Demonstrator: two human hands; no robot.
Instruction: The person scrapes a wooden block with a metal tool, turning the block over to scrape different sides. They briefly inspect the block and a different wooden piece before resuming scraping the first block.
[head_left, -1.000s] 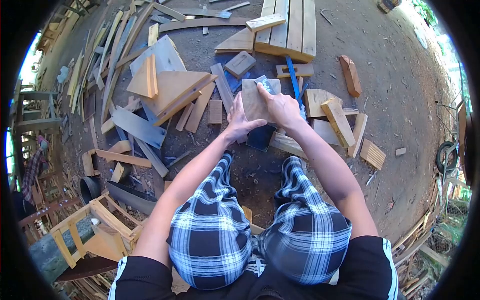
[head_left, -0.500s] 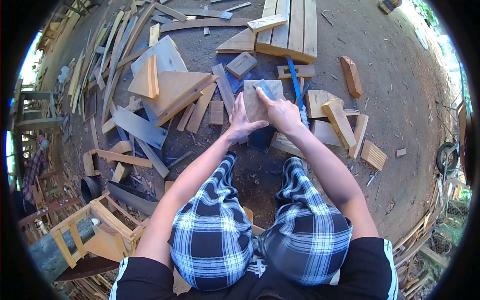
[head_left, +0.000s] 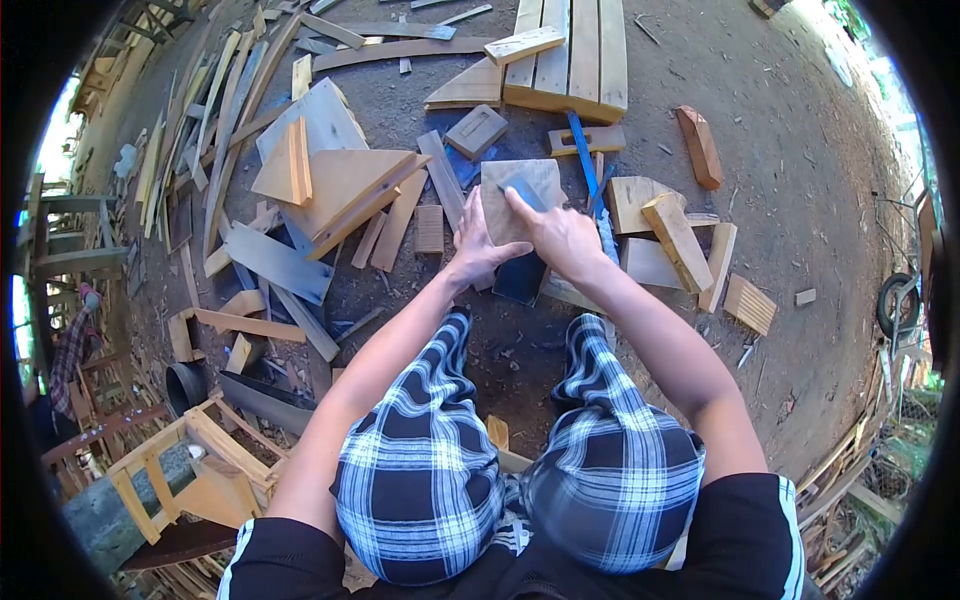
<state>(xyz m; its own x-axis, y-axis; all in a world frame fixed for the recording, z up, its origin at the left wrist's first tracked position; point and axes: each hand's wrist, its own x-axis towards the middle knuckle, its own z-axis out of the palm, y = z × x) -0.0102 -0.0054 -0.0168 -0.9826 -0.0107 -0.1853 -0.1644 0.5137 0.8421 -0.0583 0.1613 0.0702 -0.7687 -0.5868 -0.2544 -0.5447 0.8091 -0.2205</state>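
Observation:
A squarish greyish-tan flat block (head_left: 544, 174), like a sharpening stone, lies in front of me beyond my knees. My left hand (head_left: 478, 243) steadies its left side, fingers along that edge and thumb stretched across the near side. With my right hand (head_left: 563, 238) I press a small flat grey metal blade (head_left: 523, 192) onto its top, index finger extended over the metal. The blade's lower end is hidden under my fingers. Just below the block shows a dark flat piece (head_left: 520, 278).
Wooden offcuts surround me, including a large angled board (head_left: 350, 190) on the left and a thick block (head_left: 677, 240) on the right. A slatted wooden piece (head_left: 568, 60) lies ahead, near a blue bar (head_left: 582, 150). A wooden frame (head_left: 185, 460) stands lower left.
The blade has slid a little toward me on the block, moving with my right hand. My left hand stays at the block's left side. The whole view has shifted slightly.

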